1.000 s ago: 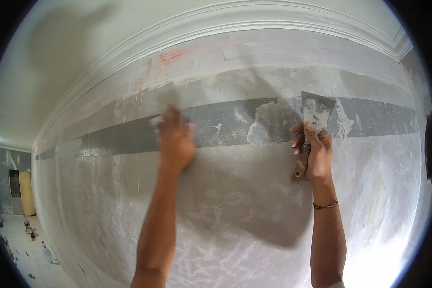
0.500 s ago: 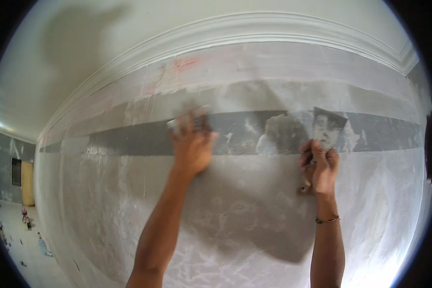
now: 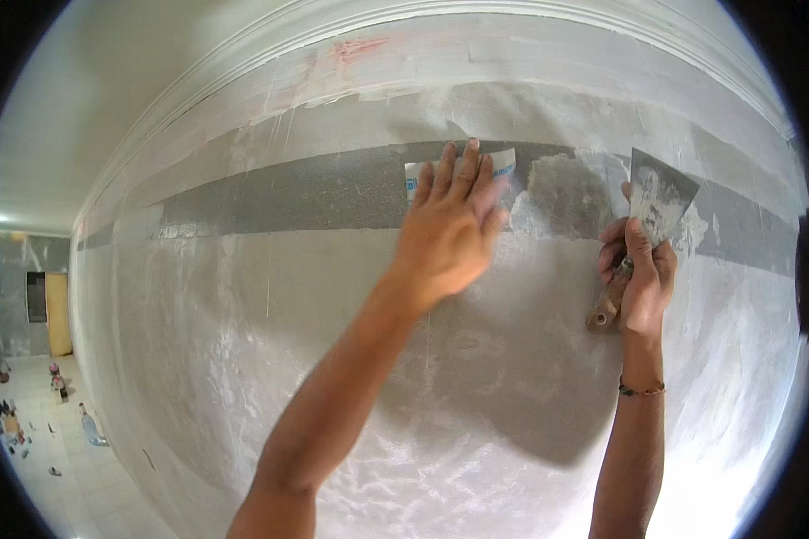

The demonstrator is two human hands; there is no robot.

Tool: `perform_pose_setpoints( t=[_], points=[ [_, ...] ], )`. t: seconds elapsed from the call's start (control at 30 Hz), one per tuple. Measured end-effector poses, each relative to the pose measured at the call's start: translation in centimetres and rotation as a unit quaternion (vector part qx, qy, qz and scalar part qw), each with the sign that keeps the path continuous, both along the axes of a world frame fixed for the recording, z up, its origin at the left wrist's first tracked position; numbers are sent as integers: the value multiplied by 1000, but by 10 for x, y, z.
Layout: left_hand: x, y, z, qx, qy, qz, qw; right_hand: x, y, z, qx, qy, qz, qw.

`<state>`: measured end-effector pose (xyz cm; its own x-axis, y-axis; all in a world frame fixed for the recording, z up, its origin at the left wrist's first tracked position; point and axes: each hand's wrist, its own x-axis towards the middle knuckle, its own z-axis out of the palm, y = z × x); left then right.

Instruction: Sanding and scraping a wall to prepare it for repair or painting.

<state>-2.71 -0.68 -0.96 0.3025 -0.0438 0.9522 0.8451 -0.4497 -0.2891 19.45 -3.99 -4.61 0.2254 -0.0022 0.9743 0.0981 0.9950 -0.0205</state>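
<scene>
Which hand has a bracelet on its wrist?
The right hand, the one gripping the scraper: a bracelet circles its wrist. The left hand, over the white sheet, has none.

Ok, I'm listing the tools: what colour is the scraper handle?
The scraper handle is brown, best seen in the head view.

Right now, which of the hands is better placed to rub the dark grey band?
Left, I'd judge: the left hand lies over the white sheet on the band, while the right hand holds a scraper.
</scene>
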Motion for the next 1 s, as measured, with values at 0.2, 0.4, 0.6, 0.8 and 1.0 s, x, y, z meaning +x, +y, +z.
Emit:
perform_pose_setpoints(
  t=[0.2, 0.4, 0.6, 0.8, 1.0],
  points=[
    [-25, 9, 32, 18, -102, 101, 989, 2, 6, 2, 2, -31, 33, 999],
    [29, 8, 20, 89, 70, 38, 993, 5, -3, -1, 8, -21, 32, 999],
    [6, 8, 36, 98, -23, 24, 995, 11, -6, -4, 2, -57, 21, 998],
    [-14, 1, 46, 41, 27, 55, 997, 6, -3, -3, 11, -26, 34, 999],
    [-3, 8, 7, 62, 130, 13, 990, 1, -5, -3, 12, -11, 62, 998]
  ],
)
